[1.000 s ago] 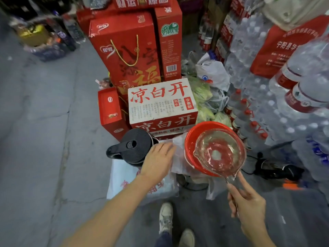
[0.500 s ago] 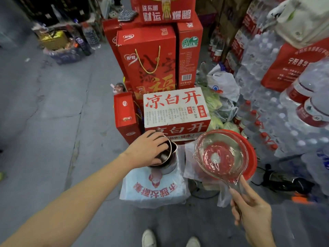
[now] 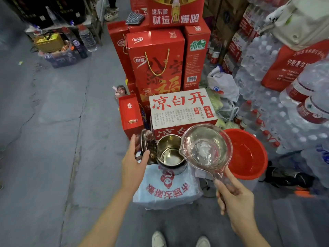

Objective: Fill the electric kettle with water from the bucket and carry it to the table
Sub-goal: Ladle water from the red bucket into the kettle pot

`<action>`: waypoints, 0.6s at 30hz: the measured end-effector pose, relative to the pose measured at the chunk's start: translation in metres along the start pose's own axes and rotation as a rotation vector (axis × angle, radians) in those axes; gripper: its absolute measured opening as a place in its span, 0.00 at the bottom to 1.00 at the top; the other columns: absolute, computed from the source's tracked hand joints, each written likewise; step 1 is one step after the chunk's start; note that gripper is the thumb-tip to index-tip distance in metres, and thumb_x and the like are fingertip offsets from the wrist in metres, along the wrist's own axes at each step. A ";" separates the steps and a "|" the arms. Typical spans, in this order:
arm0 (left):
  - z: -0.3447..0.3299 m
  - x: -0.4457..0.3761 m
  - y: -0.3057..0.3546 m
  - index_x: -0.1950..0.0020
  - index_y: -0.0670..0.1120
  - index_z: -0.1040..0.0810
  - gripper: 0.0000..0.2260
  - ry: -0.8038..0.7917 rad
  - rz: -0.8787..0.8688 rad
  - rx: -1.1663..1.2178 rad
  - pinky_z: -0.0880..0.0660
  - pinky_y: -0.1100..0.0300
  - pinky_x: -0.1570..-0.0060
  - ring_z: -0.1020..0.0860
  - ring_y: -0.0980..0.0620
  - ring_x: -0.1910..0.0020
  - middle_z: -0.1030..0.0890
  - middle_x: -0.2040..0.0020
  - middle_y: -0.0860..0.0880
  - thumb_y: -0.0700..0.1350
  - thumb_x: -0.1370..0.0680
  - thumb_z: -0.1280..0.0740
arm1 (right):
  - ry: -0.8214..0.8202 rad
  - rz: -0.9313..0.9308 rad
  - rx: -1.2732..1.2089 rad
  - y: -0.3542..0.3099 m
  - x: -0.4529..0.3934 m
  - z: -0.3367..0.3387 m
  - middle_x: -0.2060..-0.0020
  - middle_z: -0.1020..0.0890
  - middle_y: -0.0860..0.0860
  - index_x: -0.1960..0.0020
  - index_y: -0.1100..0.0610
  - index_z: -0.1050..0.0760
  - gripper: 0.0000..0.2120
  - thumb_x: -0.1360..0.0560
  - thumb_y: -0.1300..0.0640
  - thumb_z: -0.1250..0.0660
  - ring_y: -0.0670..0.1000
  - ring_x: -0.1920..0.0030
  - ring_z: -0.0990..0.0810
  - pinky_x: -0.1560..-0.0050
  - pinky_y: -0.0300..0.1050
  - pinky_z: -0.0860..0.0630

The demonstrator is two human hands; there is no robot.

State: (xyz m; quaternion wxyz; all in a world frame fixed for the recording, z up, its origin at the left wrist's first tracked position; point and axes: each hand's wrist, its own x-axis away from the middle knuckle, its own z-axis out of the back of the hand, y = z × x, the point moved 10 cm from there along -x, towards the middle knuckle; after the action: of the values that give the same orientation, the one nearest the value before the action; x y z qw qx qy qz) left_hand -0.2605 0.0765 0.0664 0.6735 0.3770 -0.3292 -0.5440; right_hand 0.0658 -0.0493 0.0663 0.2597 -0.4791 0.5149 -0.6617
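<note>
Head view, shiny steel kettle [image 3: 170, 155] open, left hand [image 3: 132, 166] pinching its lid [image 3: 148, 148] upright, right hand [image 3: 235, 202] gripping clear ladle [image 3: 204, 148]

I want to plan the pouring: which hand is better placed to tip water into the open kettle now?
The right hand: it grips the clear ladle, which holds water next to the open kettle. The left hand is busy holding the lid back.
</note>
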 end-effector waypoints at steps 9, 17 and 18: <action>-0.004 0.003 0.009 0.24 0.64 0.45 0.35 -0.062 -0.108 -0.082 0.28 0.65 0.43 0.29 0.55 0.31 0.31 0.26 0.54 0.43 0.22 0.31 | 0.004 0.079 0.111 0.003 -0.005 -0.030 0.78 0.27 0.53 0.31 0.42 0.31 0.28 0.24 0.67 0.31 0.49 0.81 0.37 0.84 0.37 0.36; -0.003 -0.009 0.014 0.23 0.60 0.41 0.33 -0.048 -0.127 -0.142 0.26 0.52 0.39 0.27 0.51 0.33 0.29 0.27 0.52 0.48 0.24 0.29 | 0.045 0.137 0.259 0.010 -0.021 -0.038 0.74 0.27 0.49 0.30 0.40 0.27 0.28 0.25 0.63 0.29 0.51 0.71 0.34 0.70 0.42 0.32; -0.003 -0.009 0.014 0.23 0.60 0.41 0.33 -0.050 -0.130 -0.144 0.25 0.52 0.39 0.27 0.51 0.33 0.28 0.28 0.52 0.48 0.24 0.30 | 0.051 0.150 0.283 0.008 -0.022 -0.038 0.75 0.27 0.49 0.31 0.38 0.27 0.28 0.25 0.62 0.29 0.51 0.71 0.34 0.70 0.43 0.32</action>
State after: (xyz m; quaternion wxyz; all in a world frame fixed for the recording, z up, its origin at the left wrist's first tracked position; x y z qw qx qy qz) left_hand -0.2530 0.0875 0.0769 0.6536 0.3343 -0.2807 -0.6183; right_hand 0.0389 -0.0176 0.0502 0.3602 -0.3808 0.4573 -0.7184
